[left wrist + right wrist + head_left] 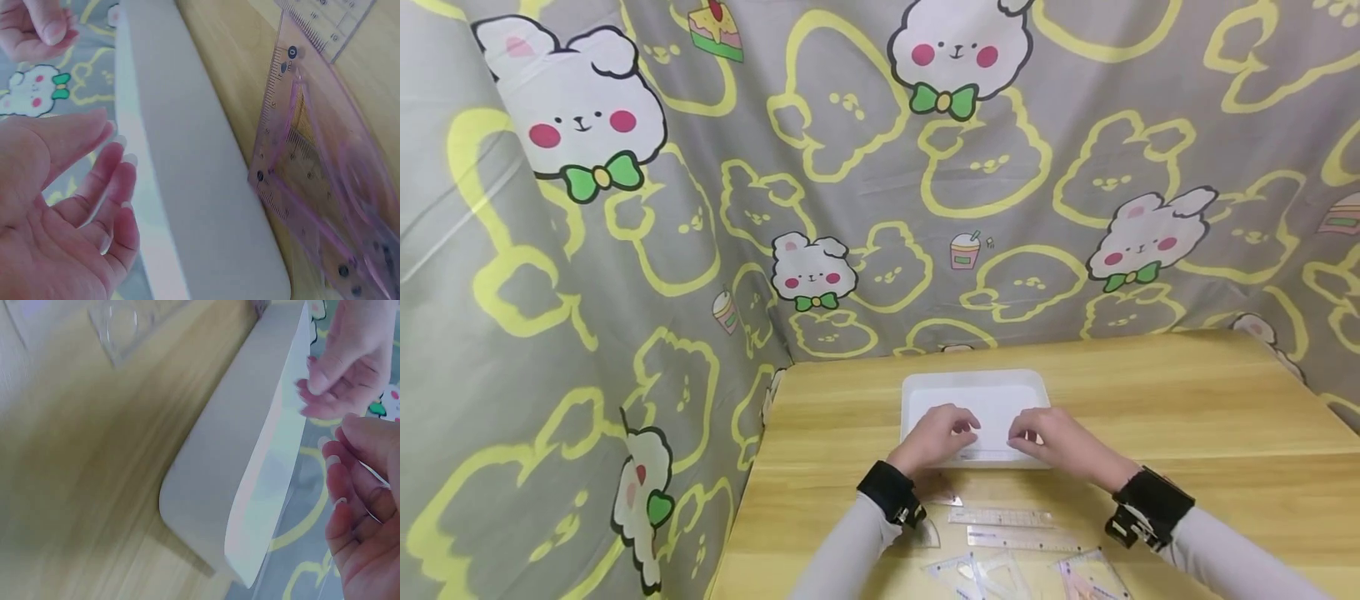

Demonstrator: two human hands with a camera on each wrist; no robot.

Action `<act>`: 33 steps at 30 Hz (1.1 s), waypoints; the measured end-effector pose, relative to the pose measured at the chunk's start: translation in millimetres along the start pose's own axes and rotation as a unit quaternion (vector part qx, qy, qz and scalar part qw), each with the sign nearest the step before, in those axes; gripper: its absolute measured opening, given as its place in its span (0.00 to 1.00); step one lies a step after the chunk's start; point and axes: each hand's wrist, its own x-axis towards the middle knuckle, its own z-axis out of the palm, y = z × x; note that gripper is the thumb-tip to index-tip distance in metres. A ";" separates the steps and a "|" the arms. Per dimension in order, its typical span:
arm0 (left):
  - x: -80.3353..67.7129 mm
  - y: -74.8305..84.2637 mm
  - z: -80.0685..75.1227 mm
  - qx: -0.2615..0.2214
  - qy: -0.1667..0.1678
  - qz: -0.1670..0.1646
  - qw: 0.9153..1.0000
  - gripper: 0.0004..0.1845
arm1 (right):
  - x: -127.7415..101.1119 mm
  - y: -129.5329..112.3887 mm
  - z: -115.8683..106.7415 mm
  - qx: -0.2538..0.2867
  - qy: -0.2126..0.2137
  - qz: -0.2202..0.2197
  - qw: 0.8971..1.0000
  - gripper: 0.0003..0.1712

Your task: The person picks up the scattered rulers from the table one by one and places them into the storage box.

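A white rectangular tray (917, 392) lies on the wooden table, and both hands are over its front half. My left hand (938, 435) has loosely curved fingers with nothing between them. Facing it across the tray, my right hand (1060, 440) is likewise loosely curved and holds nothing. A clear strip with faint markings (996, 456) shows along the inside of the tray's front wall. In the left wrist view a pinkish clear set square (265, 134) lies on the table just outside the tray wall (181, 137).
In front of the tray lie two clear straight rulers, the shorter one (1000, 517) behind the longer (1022, 538). A protractor (928, 534) sits by the left wrist. Several clear set squares (1093, 575) are nearer the front edge. A patterned grey curtain (880, 208) hangs behind and to the left.
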 end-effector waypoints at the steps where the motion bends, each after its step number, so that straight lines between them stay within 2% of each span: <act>1: -4.2 1.0 -2.6 -0.001 0.006 0.002 1.000 0.09 | -1.3 -3.8 0.6 0.004 0.000 -0.003 1.000 0.06; 8: -33.0 11.5 -10.6 -0.012 0.021 -0.006 1.000 0.10 | -15.0 -20.8 11.5 0.005 0.007 -0.027 1.000 0.10; 15: -54.5 25.7 -3.2 0.018 0.007 0.005 1.000 0.11 | -27.8 -31.0 23.7 0.027 -0.027 0.013 0.999 0.05; 18: -62.5 28.2 4.6 0.042 0.004 0.009 0.999 0.11 | -32.9 -35.8 30.0 0.018 -0.038 0.023 0.999 0.04; 20: -67.0 28.9 12.2 0.083 0.006 0.016 0.996 0.11 | -38.1 -38.2 34.4 -0.002 -0.042 0.027 0.999 0.06; 23: -73.5 30.3 24.4 0.158 0.015 0.028 0.987 0.11 | -46.7 -40.4 40.4 -0.037 -0.051 0.031 0.998 0.07; 26: -79.2 32.4 34.5 0.219 0.014 0.034 0.975 0.12 | -54.3 -40.4 45.3 -0.046 -0.066 0.042 0.996 0.09; 29: -82.0 33.1 41.7 0.229 0.000 0.029 0.973 0.14 | -59.0 -39.4 49.2 -0.036 -0.079 0.055 0.995 0.10; 33: -81.0 32.6 47.3 0.223 -0.014 0.018 0.974 0.16 | -61.1 -38.1 51.9 -0.036 -0.091 0.063 0.993 0.16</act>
